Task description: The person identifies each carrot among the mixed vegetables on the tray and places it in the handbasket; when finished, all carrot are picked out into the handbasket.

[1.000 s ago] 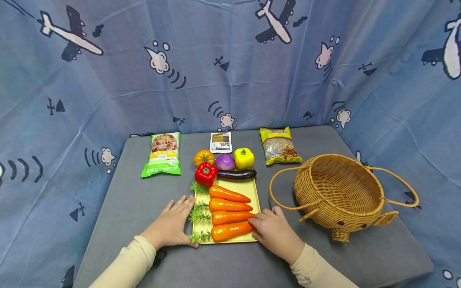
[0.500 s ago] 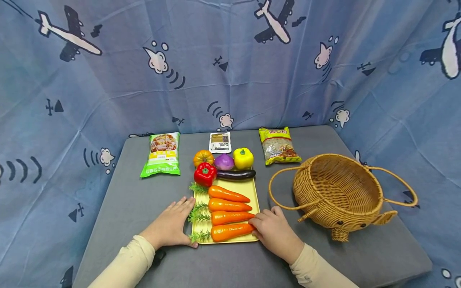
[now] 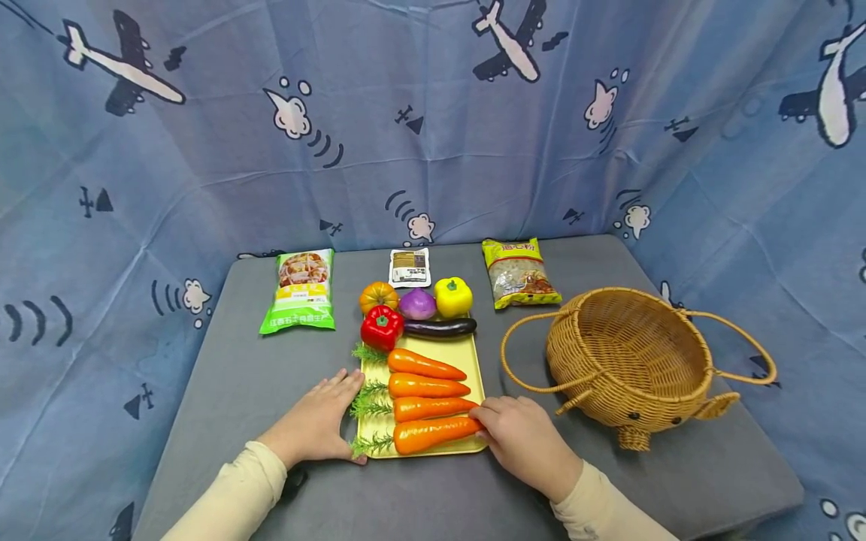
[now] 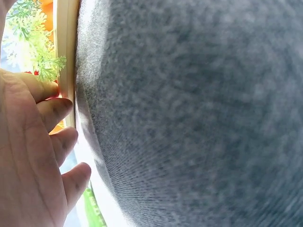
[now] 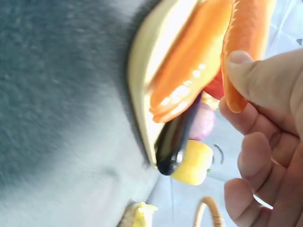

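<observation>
Several orange carrots with green tops lie in a row on a yellow tray. My right hand pinches the tip of the nearest carrot; in the right wrist view the thumb and fingers hold that carrot. My left hand rests at the tray's left edge, fingers spread, with fingertips against the rim in the left wrist view. Behind the carrots are a red bell pepper, a dark eggplant, a small pumpkin, a purple onion-like vegetable and a yellow bell pepper.
A wicker basket with an animal face and two loop handles stands right of the tray. Along the back lie a green food bag, a small white-edged packet and a yellow food bag. A patterned curtain surrounds the table.
My right hand has shifted slightly at the carrot tips and now pinches the nearest carrot. The left hand stays at the tray. The whole head view has drifted a little leftward.
</observation>
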Motion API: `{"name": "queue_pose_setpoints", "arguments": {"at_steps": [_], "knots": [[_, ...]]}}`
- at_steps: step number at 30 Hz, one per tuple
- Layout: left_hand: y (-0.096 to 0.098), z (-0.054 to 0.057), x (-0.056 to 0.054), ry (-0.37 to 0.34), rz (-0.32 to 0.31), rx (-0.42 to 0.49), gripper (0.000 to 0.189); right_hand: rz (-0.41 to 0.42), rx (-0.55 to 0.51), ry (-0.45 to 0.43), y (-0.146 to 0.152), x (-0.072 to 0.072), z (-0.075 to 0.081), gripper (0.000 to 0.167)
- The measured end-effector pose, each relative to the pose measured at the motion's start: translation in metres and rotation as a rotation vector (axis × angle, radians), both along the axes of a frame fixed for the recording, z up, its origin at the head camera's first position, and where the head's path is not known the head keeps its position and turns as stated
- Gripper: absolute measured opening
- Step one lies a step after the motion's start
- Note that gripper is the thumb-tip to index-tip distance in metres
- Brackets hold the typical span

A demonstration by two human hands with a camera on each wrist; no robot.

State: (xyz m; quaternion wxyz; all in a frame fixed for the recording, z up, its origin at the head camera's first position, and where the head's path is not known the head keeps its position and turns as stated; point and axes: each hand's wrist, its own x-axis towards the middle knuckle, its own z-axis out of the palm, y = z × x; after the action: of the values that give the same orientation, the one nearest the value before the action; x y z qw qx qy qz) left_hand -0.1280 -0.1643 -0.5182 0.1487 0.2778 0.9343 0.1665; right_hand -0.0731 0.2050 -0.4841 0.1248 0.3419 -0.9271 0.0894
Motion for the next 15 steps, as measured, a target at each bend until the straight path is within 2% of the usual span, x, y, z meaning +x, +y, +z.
{"name": "queue_pose_setpoints", "arguments": {"at_steps": [7,15], "knots": [[-0.003,-0.001,0.001,0.007,-0.014,0.003,0.136,0.015,-0.075,0.064,0.004,0.006,0.023,0.03],[-0.001,-0.002,0.001,0.002,0.002,-0.007,0.134,-0.048,-0.114,0.141,0.019,0.009,0.06,0.033]]}}
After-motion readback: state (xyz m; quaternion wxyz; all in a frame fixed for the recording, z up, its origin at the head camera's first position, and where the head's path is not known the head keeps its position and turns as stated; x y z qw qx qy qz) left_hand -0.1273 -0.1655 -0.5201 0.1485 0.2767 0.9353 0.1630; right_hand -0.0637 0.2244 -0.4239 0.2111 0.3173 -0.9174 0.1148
